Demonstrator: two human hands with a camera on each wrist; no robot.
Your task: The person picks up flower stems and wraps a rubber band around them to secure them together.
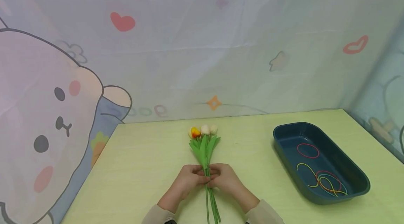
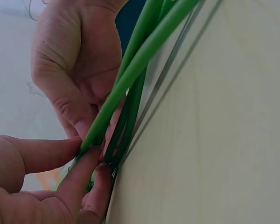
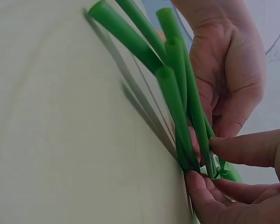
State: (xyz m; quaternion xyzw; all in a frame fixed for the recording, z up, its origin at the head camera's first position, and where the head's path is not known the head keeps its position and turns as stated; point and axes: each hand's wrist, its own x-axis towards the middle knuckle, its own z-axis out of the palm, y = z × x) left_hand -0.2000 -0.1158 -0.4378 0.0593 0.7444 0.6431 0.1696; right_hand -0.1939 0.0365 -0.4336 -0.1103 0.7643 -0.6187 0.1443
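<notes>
A bunch of artificial tulips (image 1: 203,149) lies near the middle of the table, heads toward the back wall. One bloom (image 1: 195,132) is yellow and orange; the others are whitish, above green leaves. My left hand (image 1: 188,179) grips the bunch from the left, just below the leaves. From the other side my right hand (image 1: 224,178) pinches it at the same height, fingers of both hands meeting around it. In the left wrist view, thumb and fingers close on the green stems (image 2: 123,84). Cut ends of the stems (image 3: 177,84) fan out toward the right wrist camera.
To the right stands a dark blue tray (image 1: 315,197) holding several thin loops, among them a red rubber band (image 1: 308,150) and a yellow rubber band (image 1: 307,168). The pale table (image 1: 135,168) meets a printed cloth backdrop (image 1: 195,59) at its back edge.
</notes>
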